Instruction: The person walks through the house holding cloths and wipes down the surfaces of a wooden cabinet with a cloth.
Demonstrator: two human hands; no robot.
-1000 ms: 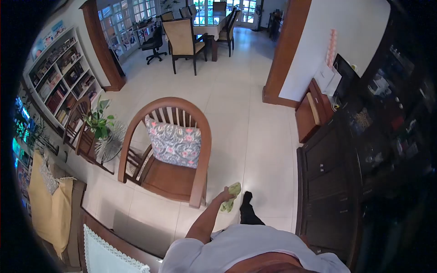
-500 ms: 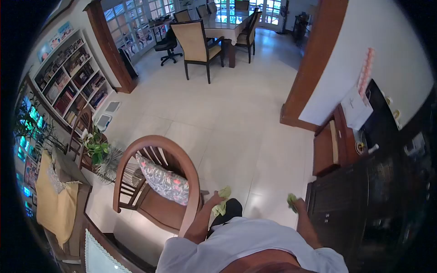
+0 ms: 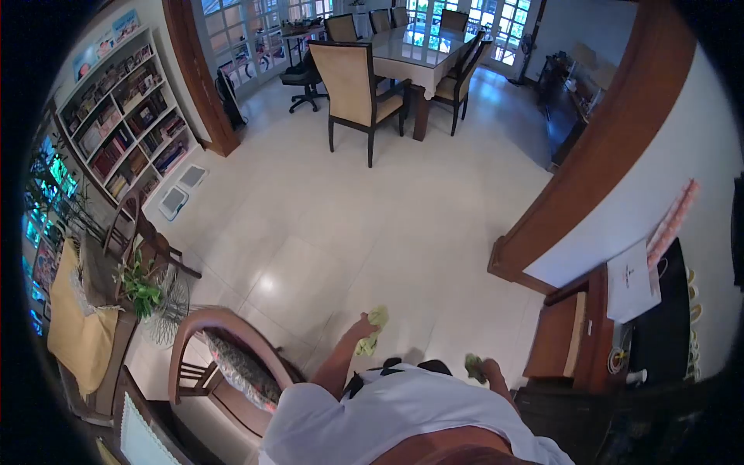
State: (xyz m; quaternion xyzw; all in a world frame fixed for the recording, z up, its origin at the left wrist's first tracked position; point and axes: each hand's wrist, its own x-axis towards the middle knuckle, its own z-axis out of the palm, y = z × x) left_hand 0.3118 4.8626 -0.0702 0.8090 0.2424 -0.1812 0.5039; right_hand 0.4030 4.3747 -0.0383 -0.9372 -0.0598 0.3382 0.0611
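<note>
My left hand (image 3: 362, 327) is closed around a yellow-green cloth (image 3: 375, 333), which hangs from the fingers above the pale tiled floor. On the other side of my body, my right hand (image 3: 490, 369) grips a second green cloth (image 3: 475, 367), smaller in view and bunched up. Both hands are held out in front of my white shirt (image 3: 411, 415). Closest to my left arm is a wooden armchair (image 3: 225, 325) with a patterned cushion (image 3: 240, 370) on its seat.
Ahead stands a dining table (image 3: 418, 56) with several chairs, one high-backed chair (image 3: 349, 85) nearest. A wooden pillar (image 3: 581, 147) and a cabinet (image 3: 566, 333) with a white bag (image 3: 632, 283) line the right. A bookshelf (image 3: 124, 116), plant (image 3: 142, 287) and sofa (image 3: 81, 333) stand left.
I have moved forward, so the armchair and dark right-hand cabinet slide back toward the bottom of view. The dining table looks nearer. Both hands keep their cloths.
</note>
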